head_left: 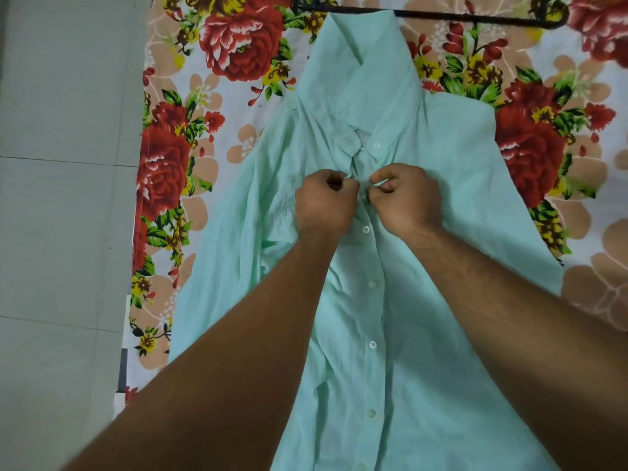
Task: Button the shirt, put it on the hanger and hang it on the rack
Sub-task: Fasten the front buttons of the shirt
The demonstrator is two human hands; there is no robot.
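A mint-green shirt [424, 171] lies flat on a flowered bedsheet, collar pointing away from me. Several white buttons run down its front placket and look fastened below my hands. My left hand [324, 202] pinches the left edge of the placket just under the collar. My right hand [406, 198] pinches the right edge at the same spot, fingertips almost touching the left hand's. The button between them is hidden by my fingers. A black hanger [475, 17] lies beyond the collar at the top of the view, partly under the shirt.
The flowered bedsheet [176, 171] covers the bed under the shirt. Its left edge runs down the view, with grey floor tiles [61, 198] beyond it. The rack is not in view.
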